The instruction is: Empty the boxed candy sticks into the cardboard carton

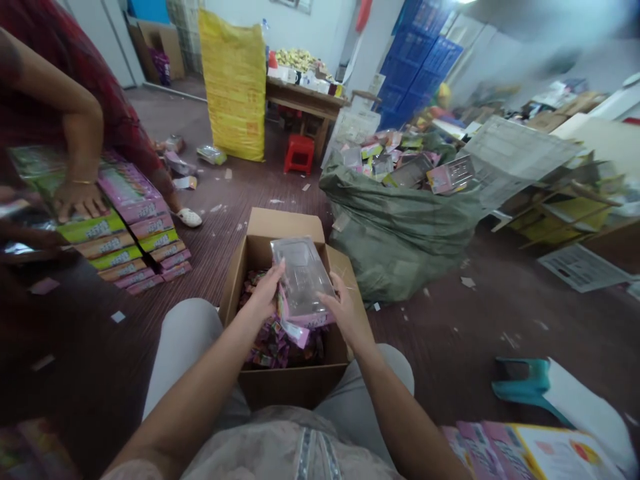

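I hold a clear plastic blister pack (302,275) with a pink card backing over an open cardboard box (260,385) between my knees. My left hand (264,292) grips the pack's left edge, fingers closed on it. My right hand (341,308) grips its right edge from below. The box holds several small colourful wrapped items (270,347).
Another person's hand (77,199) rests on stacked pink and green flat boxes (131,230) at left. A big green sack (400,227) full of packaging stands right of the box. A yellow sack (234,83), red stool (299,153), table and teal object (523,381) lie around.
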Motion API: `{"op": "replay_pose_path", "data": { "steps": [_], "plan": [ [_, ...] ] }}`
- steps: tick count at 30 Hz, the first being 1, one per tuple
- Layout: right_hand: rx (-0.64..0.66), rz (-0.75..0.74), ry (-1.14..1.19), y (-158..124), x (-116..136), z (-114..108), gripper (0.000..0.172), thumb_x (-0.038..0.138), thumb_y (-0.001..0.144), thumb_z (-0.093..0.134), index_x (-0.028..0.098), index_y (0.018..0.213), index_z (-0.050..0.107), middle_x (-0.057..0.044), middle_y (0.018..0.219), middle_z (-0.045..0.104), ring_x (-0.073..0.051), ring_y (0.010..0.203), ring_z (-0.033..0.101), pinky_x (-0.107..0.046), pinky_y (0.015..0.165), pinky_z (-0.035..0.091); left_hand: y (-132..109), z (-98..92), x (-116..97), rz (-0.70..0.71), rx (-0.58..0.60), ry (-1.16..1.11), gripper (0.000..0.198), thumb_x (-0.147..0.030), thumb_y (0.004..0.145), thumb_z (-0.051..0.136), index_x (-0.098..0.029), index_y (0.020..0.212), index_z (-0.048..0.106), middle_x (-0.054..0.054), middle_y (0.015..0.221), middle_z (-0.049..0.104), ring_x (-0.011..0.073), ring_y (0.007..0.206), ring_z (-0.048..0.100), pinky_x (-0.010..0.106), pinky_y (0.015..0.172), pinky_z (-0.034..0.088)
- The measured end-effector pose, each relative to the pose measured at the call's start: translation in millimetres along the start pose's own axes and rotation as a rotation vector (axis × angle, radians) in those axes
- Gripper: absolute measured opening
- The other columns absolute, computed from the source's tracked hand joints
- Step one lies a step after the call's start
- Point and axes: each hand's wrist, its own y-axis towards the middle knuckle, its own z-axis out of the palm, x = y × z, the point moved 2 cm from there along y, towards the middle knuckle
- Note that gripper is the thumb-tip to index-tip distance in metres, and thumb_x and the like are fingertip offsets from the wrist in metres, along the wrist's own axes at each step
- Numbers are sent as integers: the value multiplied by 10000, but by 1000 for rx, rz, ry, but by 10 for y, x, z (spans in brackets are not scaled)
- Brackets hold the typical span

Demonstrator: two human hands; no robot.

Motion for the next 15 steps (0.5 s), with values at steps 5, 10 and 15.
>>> {"op": "replay_pose_path", "data": {
  "steps": [5, 10, 15],
  "plan": [
    [-165, 21, 196, 31, -113, 37, 860, 480, 688, 719, 197, 1453, 446, -123, 1341, 615, -287, 1209, 607, -445, 1085, 459, -111, -54, -77, 210, -62, 520, 515, -512, 687, 833, -164, 1038, 690, -13, 714, 650, 156, 685, 614, 248, 677, 485],
    [-441, -164, -39, 16, -28, -53, 809, 552, 790, 608, 201, 1494, 420, -165, 1490, 443, -283, 1369, 467, -441, 1175, 364, -286, -38, 232, 144, 127, 738, 572, -328, 568, 860, -159, 1089, 696, 21, 834, 723, 179, 716, 633, 254, 657, 474],
    [-537, -233, -160, 135, 54, -191, 783, 569, 814, 529, 200, 1495, 414, -166, 1468, 432, -298, 1404, 412, -472, 1199, 332, -179, -148, 322, 221, -10, 1062, 133, -248, 761, 573, -176, 727, 679, -47, 468, 476, 141, 465, 456, 243, 506, 317]
  ]
}}
